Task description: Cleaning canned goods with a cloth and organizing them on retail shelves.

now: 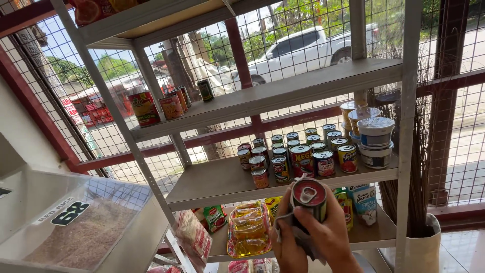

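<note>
A tin can [309, 197] with a red pull-tab lid was held up in front of the metal shelf rack [283, 93], below the front edge of its middle shelf [217, 182]. It was gripped by the right hand [331, 235], whose fingers [310, 220] were wrapped around the can's side. A grey cloth [290, 222] was pressed against the can's left side by the left hand [288, 242], its fingers closed on the cloth. On the middle shelf, a cluster of similar tin cans [295, 154] was arranged in rows toward the right half, and stacked plastic tubs [375, 141] with pale lids were set at the right end. Near the left end of the upper shelf, several cans with red and yellow labels [159, 106] were grouped, with one dark can [205, 90] just behind them. On the lower shelf, a tray of small yellow packets [248, 230] was seen beside the hands, and a carton [365, 202] stood to the right. A clear bin of reddish rice [81, 232] was placed at the left of the rack.
</note>
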